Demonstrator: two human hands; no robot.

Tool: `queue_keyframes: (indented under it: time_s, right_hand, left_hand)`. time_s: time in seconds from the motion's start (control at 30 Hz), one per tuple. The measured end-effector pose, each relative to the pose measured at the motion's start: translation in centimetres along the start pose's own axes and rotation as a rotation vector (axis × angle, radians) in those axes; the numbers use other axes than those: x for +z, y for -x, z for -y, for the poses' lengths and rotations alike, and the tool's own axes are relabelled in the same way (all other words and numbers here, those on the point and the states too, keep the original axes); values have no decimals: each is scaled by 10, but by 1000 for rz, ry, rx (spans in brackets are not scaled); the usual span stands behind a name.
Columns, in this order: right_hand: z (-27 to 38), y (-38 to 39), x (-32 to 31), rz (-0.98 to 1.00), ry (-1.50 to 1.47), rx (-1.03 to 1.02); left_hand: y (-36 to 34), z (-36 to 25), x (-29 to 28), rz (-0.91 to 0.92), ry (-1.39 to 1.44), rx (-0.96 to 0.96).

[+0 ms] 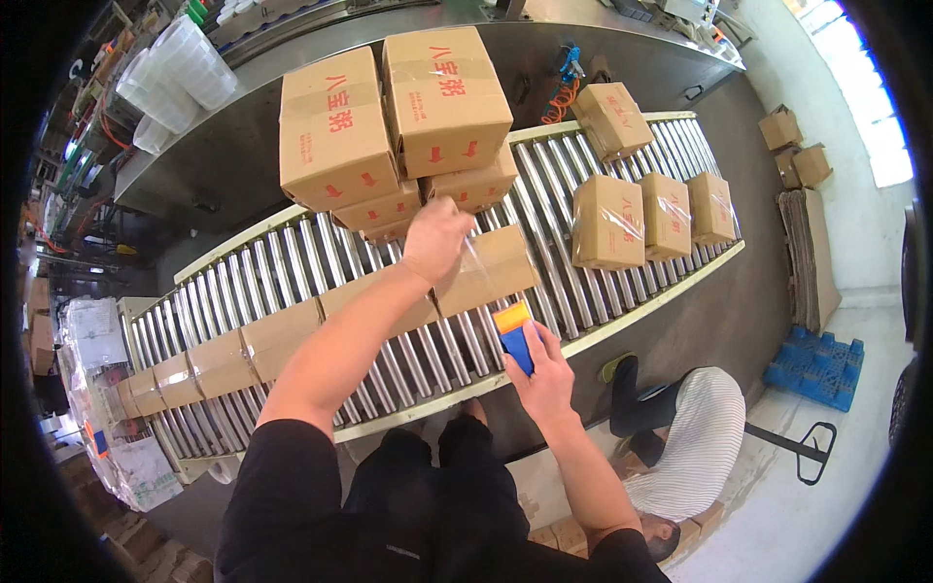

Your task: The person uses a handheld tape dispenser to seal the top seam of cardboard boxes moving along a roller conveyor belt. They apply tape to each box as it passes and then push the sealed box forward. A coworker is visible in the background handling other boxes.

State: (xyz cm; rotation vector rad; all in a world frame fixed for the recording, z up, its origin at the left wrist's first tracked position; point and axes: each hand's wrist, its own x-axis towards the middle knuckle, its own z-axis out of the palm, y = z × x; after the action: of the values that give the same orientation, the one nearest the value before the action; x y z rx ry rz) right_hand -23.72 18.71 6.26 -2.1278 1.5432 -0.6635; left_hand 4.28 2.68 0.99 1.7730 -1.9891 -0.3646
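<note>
My left hand [437, 239] is closed over the far edge of a brown cardboard box [491, 274], close to the stacked cartons; what its fingers grip, if anything, I cannot make out. A clear shiny strip, like tape, runs over that box beside it. In my right hand [544, 377] is a blue and orange handheld tool [515, 333] of unclear kind, held just off the box's near side. A row of similar boxes [282, 340] stretches left along the roller conveyor [452, 358], partly hidden by my left forearm.
Large printed cartons [335, 126] are stacked beyond my left hand. Several smaller cartons [609, 222] stand on the rollers at right. A person in a striped top [695, 442] bends down at lower right. A blue pallet [816, 367] and flattened cardboard [807, 257] are by the wall.
</note>
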Motion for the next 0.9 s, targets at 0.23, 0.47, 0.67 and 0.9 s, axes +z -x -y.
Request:
queue_keyframes:
  time_s: [0.23,0.47,0.67,0.9]
  right_hand:
    - [-37,14,71,72,-104,153]
    - [-35,-20,59,98,-189,171]
    - [-96,9,10,167,-179,42]
    - [-173,7,-34,586,20,177]
  left_hand:
    - [-18,38,28,252,243,-742]
    - [63,-50,-1,292,-435,189]
    - [17,-47,12,503,-198,-82]
    - [0,-41,22,667,1059,-776]
